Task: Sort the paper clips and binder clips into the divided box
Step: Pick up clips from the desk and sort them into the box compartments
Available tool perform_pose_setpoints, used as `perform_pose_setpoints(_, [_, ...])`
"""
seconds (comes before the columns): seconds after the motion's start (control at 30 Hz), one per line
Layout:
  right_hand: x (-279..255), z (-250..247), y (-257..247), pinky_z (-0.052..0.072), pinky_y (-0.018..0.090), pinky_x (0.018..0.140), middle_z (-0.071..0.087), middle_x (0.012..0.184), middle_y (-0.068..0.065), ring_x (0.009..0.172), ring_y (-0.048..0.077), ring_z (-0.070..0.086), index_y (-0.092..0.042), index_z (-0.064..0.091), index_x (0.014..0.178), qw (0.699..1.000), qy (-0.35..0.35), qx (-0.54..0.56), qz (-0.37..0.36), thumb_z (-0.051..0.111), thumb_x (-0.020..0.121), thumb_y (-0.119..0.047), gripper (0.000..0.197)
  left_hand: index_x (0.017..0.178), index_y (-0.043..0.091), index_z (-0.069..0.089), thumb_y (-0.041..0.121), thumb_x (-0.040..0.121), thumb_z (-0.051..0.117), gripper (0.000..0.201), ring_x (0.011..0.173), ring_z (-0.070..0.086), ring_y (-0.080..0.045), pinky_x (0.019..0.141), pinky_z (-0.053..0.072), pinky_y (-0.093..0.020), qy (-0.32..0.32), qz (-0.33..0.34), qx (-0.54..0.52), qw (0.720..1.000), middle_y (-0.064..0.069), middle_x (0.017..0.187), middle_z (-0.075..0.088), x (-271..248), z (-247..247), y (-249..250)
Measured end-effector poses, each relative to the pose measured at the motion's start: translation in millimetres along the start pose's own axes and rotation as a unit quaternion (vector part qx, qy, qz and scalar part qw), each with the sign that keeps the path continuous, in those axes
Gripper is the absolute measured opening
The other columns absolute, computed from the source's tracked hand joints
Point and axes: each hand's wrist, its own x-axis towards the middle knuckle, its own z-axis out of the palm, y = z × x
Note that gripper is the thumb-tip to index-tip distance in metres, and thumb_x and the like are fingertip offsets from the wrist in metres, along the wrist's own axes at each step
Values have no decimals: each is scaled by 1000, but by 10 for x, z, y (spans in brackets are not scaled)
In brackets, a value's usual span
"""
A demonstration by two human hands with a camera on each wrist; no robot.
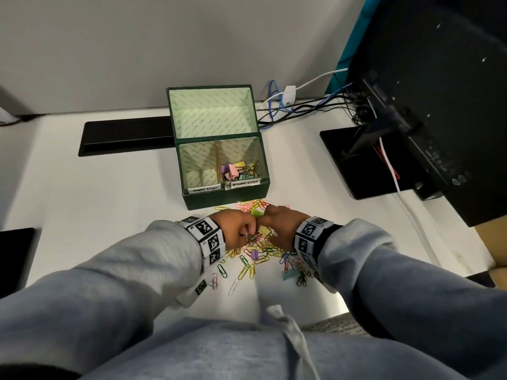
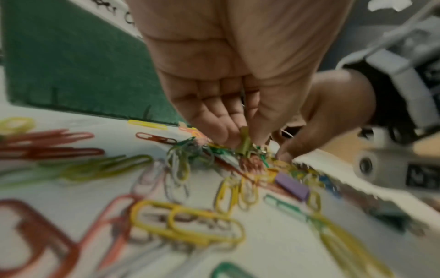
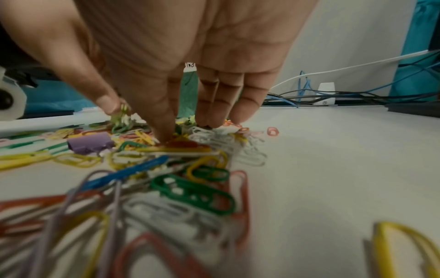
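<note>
The green divided box [image 1: 227, 196] stands open on the white desk, its front wall [image 2: 71, 65] close to my hands. The compartment labelled binder clips holds several pastel binder clips [image 1: 233, 170]; I see no clips in the paper clips compartment. In front of the box lies a pile of coloured paper clips [image 1: 247, 270] with a purple binder clip [image 1: 254, 254] [image 2: 292, 186] [image 3: 89, 143] and a teal binder clip [image 1: 290, 275] among them. My left hand [image 2: 243, 139] pinches a green binder clip [image 2: 246, 144] with tangled paper clips hanging from it. My right hand [image 3: 166, 122] touches the pile, its index finger [image 3: 164, 131] pressing down.
A monitor on a black stand base [image 1: 356, 163] fills the right side, with cables [image 1: 301, 108] behind the box. A black strip [image 1: 126, 135] lies left of the box, and a dark object [image 1: 13, 256] sits at the left edge. The desk's front edge is close to my lap.
</note>
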Motion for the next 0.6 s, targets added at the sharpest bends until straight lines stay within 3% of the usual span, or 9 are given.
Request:
perform_pose_setpoints(0.1, [34,-9,-21,41,38,101,41,137,5,126,25,42,-28,39,134,1000,0,-8,18,61,86,-25,53,107,23,64,7,82,56,31,72,53,-10,70,45,-20,28,-63,-122,990,10,73,55,-21,-97,-85])
perform_pose_setpoints(0.17, [50,-13,-22,42,37,100,41,137,4,124,25,44,-24,41,131,1000,-5,-6,30,64,83,-26,53,106,23,67,5,82,53,33,67,53,-9,64,44,-17,38,-85,-140,986,11,71,55,-29,-152,-142])
perform_pose_setpoints(0.23, [64,-20,0,43,36,97,44,136,3,120,24,47,-23,43,126,999,-9,16,41,67,81,-27,52,105,24,67,7,83,55,30,65,52,-7,61,43,-14,29,-88,-118,989,14,71,53,-37,-181,-153])
perform_pose_setpoints(0.3, [58,-29,21,45,35,94,48,133,3,116,23,50,-23,44,123,998,-12,38,51,69,79,-28,51,108,27,62,19,82,64,27,75,55,-9,70,45,-19,6,-79,-93,993,11,78,55,-38,-182,-113])
perform_pose_setpoints(0.4, [29,-71,23,46,31,87,52,125,3,106,22,52,-19,47,117,996,6,73,58,70,77,-26,47,118,25,57,34,77,69,44,90,51,-11,82,44,-25,-14,-52,-40,998,7,97,50,-19,-127,-33])
perform_pose_setpoints(0.5, [-52,-133,69,41,27,76,50,105,0,92,19,50,-17,47,114,991,36,112,70,70,77,-24,43,115,23,58,28,76,69,41,90,48,-11,81,44,-25,5,-18,-6,1000,5,99,45,-7,-99,24])
perform_pose_setpoints(0.6, [-169,-144,205,40,26,76,49,95,-3,86,18,50,-25,44,104,976,71,190,75,66,77,-19,35,108,20,60,23,77,67,32,89,47,-14,76,41,-22,-17,10,64,998,4,98,46,-34,-100,58])
